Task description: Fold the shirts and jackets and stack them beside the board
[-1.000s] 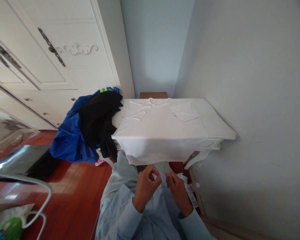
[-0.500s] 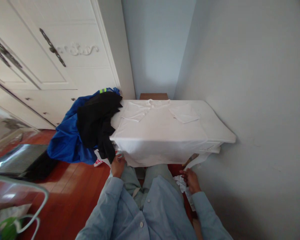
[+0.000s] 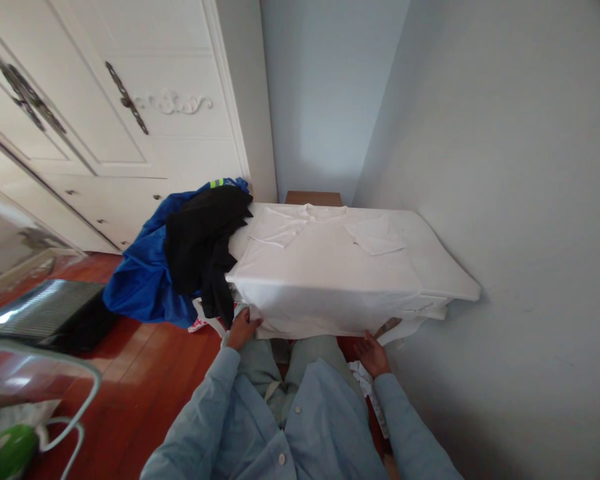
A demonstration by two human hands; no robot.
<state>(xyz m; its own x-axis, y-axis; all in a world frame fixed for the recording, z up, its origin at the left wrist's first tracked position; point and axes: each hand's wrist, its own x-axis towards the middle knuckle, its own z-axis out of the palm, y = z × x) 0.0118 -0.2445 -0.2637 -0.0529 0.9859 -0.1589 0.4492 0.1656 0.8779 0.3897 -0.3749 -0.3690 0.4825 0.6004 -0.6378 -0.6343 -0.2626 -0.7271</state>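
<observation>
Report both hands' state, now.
Left hand: fingers bent by the white shirt's lower edge; whether it grips cannot be told.
Right hand: loosely open near that edge's other end, no clear grip.

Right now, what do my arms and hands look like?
Your arms are covered by long, plain light-blue sleeves that reach your wrists. They belong to a matching shirt with pale round buttons down the front. Your left hand and right hand wear no gloves. Rings would be too small to tell.
</observation>
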